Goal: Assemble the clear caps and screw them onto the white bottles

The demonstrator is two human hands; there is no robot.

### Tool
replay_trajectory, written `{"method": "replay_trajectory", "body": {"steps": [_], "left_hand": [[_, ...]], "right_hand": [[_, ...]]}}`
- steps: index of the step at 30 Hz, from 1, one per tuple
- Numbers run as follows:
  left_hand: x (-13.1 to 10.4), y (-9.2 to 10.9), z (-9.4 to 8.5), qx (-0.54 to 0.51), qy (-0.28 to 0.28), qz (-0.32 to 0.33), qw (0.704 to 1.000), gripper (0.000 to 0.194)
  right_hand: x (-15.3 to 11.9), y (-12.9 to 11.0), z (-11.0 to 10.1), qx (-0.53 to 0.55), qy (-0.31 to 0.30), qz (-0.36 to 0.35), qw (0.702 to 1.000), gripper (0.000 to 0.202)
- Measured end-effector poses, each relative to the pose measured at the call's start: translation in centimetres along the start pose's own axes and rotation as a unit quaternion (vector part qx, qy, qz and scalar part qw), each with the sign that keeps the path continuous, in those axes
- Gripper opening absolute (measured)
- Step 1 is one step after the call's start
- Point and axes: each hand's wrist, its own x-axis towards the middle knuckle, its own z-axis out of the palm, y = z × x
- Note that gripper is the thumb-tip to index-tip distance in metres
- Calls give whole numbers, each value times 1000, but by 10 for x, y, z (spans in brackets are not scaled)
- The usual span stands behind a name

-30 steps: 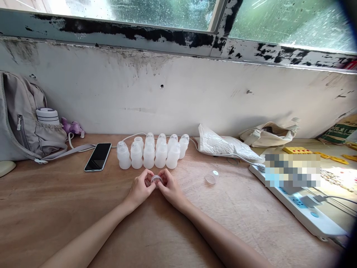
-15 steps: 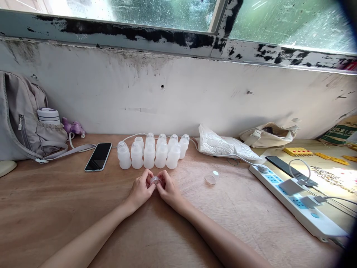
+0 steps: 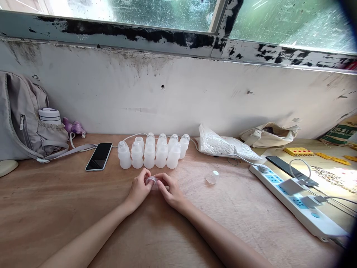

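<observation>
Between my two hands, just above the wooden table, is a small clear plastic cap, round with a ridged rim. My left hand grips it from the left, thumb and fingers closed about its edge. On the other side my right hand pinches its right edge with thumb and fingertips. What lies inside the cap is too small to make out. Just beyond my fingers, frosted white bottles stand upright in two rows; most have clear domed tops, and one bottle at the back is open-topped.
To the right lie a clear disc and a small white round piece. A phone and a backpack are at left. A white padded pouch and a power strip with plugs are at right.
The clear cap has shifted slightly left and tilted, showing more of its rim. My right fingers have loosened and spread a little, while my left hand keeps its grip.
</observation>
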Motion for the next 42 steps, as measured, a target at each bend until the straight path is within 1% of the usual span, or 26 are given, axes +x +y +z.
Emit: {"method": "replay_trajectory", "body": {"steps": [2,4,6,8,10,14,16,18,20,22,24,28,32,33,35,37,38,42], "left_hand": [[3,-4,1,-76,-4,-21,997,11],[5,-5,2,-138,-22,-21,990,14],[7,-5,2,-166,-48,-13,985,15],[7,-3,2,-180,-71,-13,981,16],[7,-1,1,-204,-82,-16,975,19],[8,-1,-2,-284,-54,-55,956,22],[7,1,-4,-312,-50,-72,946,25],[6,3,-7,-294,-61,-60,952,28],[5,6,-7,-240,-69,-33,968,26],[5,7,-5,-186,-68,-17,980,22],[6,6,-2,-158,-59,-11,986,20],[7,1,4,-162,-49,-1,985,19],[6,0,7,-186,-44,3,982,21],[5,1,7,-193,-42,6,980,23],[4,2,7,-199,-35,16,979,34],[2,3,8,-183,-34,30,982,42],[1,3,8,-168,-35,36,985,42],[-6,9,8,-97,-17,56,994,33]], "right_hand": [[2,1,-2,102,16,59,993,24],[6,5,-4,203,37,123,971,32],[10,10,-4,263,37,156,951,37],[12,13,-4,275,21,159,948,32],[13,14,-3,265,9,153,952,28],[11,13,-3,264,22,148,953,24],[10,13,-3,266,24,146,953,22],[10,13,-3,266,18,144,953,21],[10,13,-3,270,20,147,951,21],[11,13,-3,277,35,154,948,21],[11,15,-1,280,51,160,945,23],[10,21,2,277,65,153,946,23],[12,25,-1,289,69,155,942,25],[12,25,-2,296,67,158,940,25],[14,24,-5,310,53,164,935,27],[14,22,-7,313,33,167,934,27],[13,20,-7,308,28,165,937,27],[7,15,-3,288,60,144,945,25]]}}
